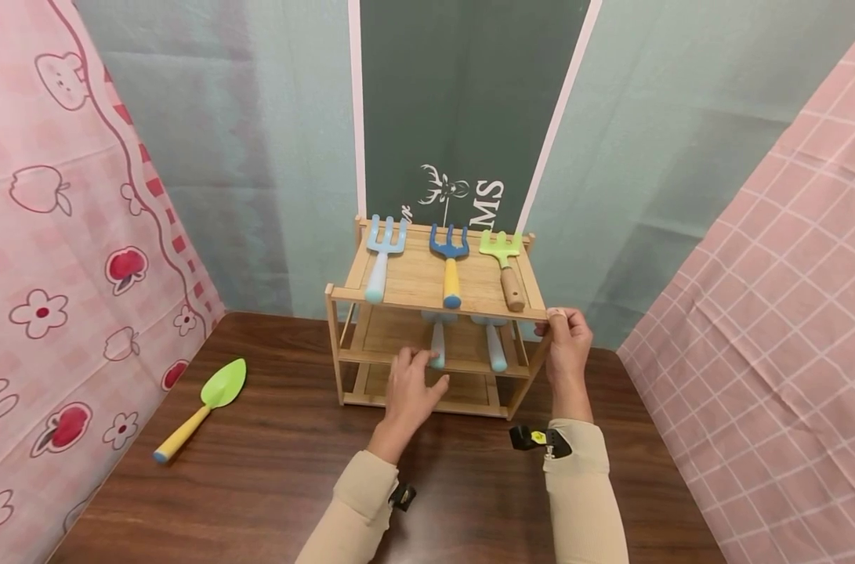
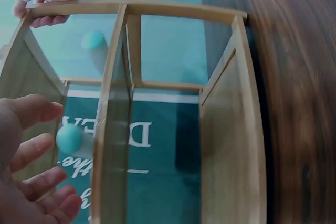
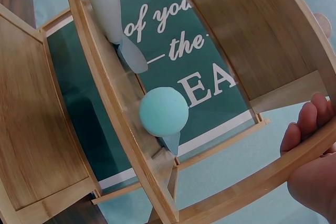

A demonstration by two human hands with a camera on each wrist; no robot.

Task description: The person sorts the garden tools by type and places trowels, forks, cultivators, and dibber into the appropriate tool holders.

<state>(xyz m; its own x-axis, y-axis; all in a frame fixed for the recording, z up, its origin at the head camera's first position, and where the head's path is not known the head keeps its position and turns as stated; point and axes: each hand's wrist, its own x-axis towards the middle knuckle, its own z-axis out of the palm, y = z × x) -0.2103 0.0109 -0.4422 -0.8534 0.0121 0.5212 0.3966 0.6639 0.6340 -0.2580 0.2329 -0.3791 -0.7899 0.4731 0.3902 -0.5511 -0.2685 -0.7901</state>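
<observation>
My right hand (image 1: 568,345) grips the front right corner of the wooden three-tier rack (image 1: 427,296), fingers and thumb around its top rail (image 3: 252,182). Fingers spread, my left hand (image 1: 409,392) is in front of the middle shelf. Close by its fingertips is the teal handle end (image 2: 69,138) of a pale blue garden tool (image 1: 437,345). A second such tool (image 1: 496,348) lies to its right on that shelf; their heads are mostly hidden under the top shelf. On top lie a light blue hand fork (image 1: 379,270), a dark blue fork with yellow handle (image 1: 451,278) and a green fork with wooden handle (image 1: 512,286).
A green trowel with a yellow handle (image 1: 201,411) lies on the brown wooden table (image 1: 469,486), left of the rack. Behind the rack hangs a green and teal cloth (image 1: 286,157). Pink patterned cloths (image 1: 67,313) stand along both sides.
</observation>
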